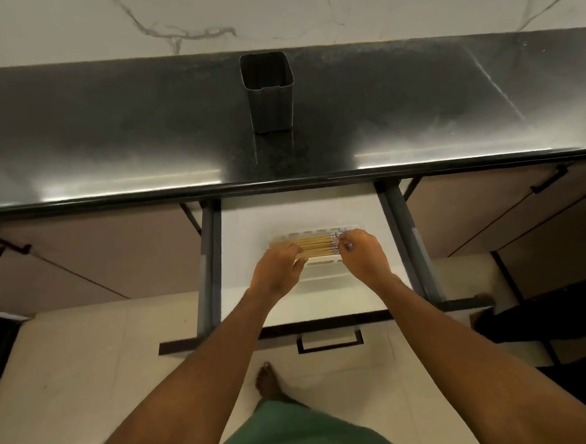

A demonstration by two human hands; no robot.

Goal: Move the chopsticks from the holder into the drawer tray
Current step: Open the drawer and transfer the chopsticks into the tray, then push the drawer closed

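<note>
Chopsticks (317, 246) lie flat in tray (322, 275), inside open drawer (239, 259). Holder (268, 93) on counter appears empty. My left hand (277, 270) and right hand (362, 255) pinch opposite ends. Advise: square ends, level row, release both together.

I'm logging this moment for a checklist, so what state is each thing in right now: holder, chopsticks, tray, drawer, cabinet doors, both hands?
holder: upright on the counter, looks empty
chopsticks: lying side by side in the tray
tray: inside the drawer, near section bare
drawer: pulled open
cabinet doors: shut
left hand: fingers on the chopsticks' left ends
right hand: fingers on the chopsticks' right ends
</note>
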